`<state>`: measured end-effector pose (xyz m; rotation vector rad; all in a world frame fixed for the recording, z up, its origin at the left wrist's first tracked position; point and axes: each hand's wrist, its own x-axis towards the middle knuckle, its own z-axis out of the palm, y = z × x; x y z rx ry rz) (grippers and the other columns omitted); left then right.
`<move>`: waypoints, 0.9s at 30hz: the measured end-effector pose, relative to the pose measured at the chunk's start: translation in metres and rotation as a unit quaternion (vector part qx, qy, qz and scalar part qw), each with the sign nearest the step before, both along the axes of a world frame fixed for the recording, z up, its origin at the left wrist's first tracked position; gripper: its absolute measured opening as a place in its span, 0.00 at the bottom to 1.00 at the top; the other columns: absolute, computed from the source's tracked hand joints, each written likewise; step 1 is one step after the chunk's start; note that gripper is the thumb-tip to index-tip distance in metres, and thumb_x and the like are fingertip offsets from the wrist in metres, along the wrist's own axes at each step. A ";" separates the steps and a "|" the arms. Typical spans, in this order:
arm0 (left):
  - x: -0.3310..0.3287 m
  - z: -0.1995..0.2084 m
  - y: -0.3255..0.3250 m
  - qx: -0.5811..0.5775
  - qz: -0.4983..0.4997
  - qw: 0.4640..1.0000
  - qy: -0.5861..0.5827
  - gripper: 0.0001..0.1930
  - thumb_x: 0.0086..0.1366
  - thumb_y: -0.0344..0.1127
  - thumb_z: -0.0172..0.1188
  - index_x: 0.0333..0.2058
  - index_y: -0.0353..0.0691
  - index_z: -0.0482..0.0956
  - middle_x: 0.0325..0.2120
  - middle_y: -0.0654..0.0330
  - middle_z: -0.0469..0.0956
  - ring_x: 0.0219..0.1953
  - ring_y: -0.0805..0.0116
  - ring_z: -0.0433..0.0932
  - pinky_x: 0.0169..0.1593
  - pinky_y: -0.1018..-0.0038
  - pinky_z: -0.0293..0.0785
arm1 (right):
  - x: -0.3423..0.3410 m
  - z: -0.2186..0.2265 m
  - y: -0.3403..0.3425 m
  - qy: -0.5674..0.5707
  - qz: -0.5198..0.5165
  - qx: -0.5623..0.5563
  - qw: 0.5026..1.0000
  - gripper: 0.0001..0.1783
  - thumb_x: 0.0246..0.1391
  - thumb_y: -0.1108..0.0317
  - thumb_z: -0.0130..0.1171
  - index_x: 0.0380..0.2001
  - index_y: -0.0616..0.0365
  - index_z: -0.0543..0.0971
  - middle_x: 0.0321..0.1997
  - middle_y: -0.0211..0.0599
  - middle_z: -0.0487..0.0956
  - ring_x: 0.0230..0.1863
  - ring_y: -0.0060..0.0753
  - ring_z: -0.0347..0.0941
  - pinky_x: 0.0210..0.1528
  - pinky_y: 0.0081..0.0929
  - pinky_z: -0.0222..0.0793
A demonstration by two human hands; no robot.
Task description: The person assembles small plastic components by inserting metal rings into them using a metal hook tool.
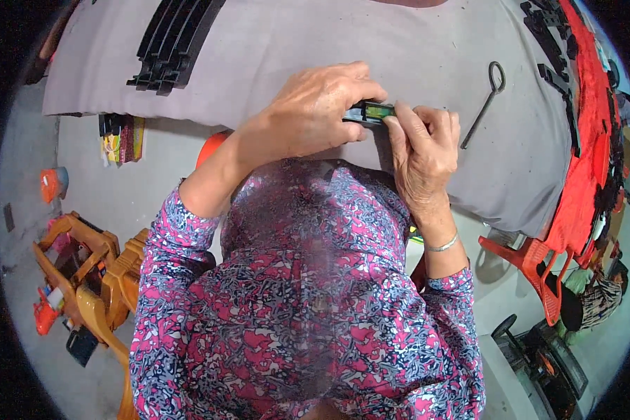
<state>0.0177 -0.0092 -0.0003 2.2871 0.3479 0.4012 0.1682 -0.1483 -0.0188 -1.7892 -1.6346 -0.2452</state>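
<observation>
Black piece (372, 113), ends hidden by left fingers (368, 89) and right fingers (411, 124)

Head camera: left fisheye of a head-worn pair, above the grey cloth's (427, 49) near side
Facing: down, upright, the grey cloth across the top
Patterned shirt (308, 301): nearest the lens, before the grey cloth
Left hand (311, 105), right hand (425, 150): close, at the grey cloth's near edge
Wooden furniture (122, 276): farther off, lower left of the grey cloth
</observation>
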 end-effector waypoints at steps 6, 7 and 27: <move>0.000 0.000 -0.002 0.015 0.014 1.000 -0.004 0.22 0.48 0.30 0.64 0.44 0.32 0.77 0.32 0.50 0.73 0.37 0.50 0.75 0.41 0.61 0.71 | 0.000 0.001 0.000 -0.013 0.009 -0.026 1.000 0.19 0.43 0.65 0.71 0.41 0.55 0.81 0.35 0.36 0.71 0.36 0.38 0.66 0.39 0.36 0.60; 0.000 0.001 -0.002 0.015 0.014 1.000 -0.005 0.22 0.48 0.30 0.64 0.44 0.32 0.77 0.32 0.50 0.73 0.37 0.50 0.75 0.41 0.61 0.71 | 0.000 0.001 -0.001 -0.005 0.015 -0.034 0.999 0.21 0.43 0.64 0.71 0.43 0.55 0.80 0.36 0.36 0.71 0.36 0.38 0.66 0.39 0.36 0.60; -0.003 0.000 -0.011 0.060 0.037 0.997 -0.036 0.28 0.46 0.23 0.66 0.50 0.34 0.76 0.43 0.49 0.78 0.46 0.50 0.77 0.50 0.63 0.75 | -0.002 0.018 0.004 -0.088 0.104 -0.086 0.987 0.11 0.40 0.68 0.66 0.31 0.51 0.79 0.31 0.25 0.71 0.38 0.33 0.69 0.44 0.37 0.62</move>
